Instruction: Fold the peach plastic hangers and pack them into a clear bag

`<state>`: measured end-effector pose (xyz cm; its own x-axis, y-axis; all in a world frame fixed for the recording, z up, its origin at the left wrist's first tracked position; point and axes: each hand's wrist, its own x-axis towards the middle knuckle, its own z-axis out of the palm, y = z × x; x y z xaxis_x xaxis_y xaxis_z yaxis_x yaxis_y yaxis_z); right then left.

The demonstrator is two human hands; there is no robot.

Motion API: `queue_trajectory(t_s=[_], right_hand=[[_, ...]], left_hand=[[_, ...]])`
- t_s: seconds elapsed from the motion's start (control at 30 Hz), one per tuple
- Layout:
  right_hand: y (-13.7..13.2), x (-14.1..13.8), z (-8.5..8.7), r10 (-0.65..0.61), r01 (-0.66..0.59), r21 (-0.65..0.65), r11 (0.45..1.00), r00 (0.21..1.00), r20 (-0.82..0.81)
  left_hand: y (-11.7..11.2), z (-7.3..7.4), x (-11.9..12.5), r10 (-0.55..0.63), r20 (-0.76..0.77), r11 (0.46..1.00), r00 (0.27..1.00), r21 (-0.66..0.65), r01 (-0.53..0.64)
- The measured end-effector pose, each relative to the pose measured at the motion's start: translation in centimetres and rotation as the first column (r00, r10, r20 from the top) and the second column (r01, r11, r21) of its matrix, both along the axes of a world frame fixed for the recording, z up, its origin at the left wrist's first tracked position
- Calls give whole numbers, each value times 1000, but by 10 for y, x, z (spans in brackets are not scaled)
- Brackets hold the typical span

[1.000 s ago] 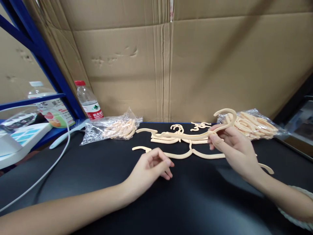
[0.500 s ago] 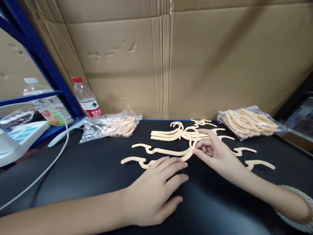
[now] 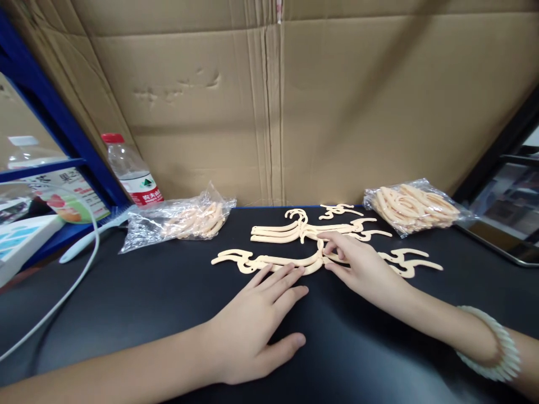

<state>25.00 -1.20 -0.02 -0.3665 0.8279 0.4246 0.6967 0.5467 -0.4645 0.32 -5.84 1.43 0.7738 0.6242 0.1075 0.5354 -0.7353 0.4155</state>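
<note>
Two cream plastic hangers (image 3: 273, 261) lie stacked on the black table (image 3: 147, 297) in front of me. My left hand (image 3: 256, 325) lies flat, fingers stretched out, with the fingertips touching the near edge of the stacked pair. My right hand (image 3: 362, 269) rests on the middle of the pair near the hook, fingers pressing down on it. A second stack of hangers (image 3: 303, 230) lies just beyond. Small loose hook pieces (image 3: 339, 211) sit behind that stack.
A clear bag of cream parts (image 3: 181, 220) lies at the left, another bag (image 3: 415, 207) at the right. A water bottle (image 3: 130, 171) stands against the cardboard wall (image 3: 269, 101). A white cable (image 3: 76, 275) crosses the left side. Blue shelving (image 3: 50, 112) stands left, a metal tray (image 3: 505, 241) right.
My right hand lowered a hanger from the air onto the one lying on the table and lined them up. My left hand opened, moved forward and flattened against the pair.
</note>
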Motion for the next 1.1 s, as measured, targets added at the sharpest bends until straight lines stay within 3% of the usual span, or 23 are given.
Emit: queue_trajectory(t_s=[0.33,0.57,0.7,1.1], right_hand=[[1,6,3,-53,42,58,997,976,209],[3,14,13,-126,124,31,992,908,400],[4,18,16,-100,111,0,994,903,419],[4,19,20,-50,80,-53,995,903,427]], left_hand=[[5,-1,-4,-28,27,999,999,15,28],[14,-2,-8,42,-99,991,994,132,-28],[20,-3,-11,88,-141,988,986,135,-69],[20,2,-9,83,-231,991,969,126,-55]])
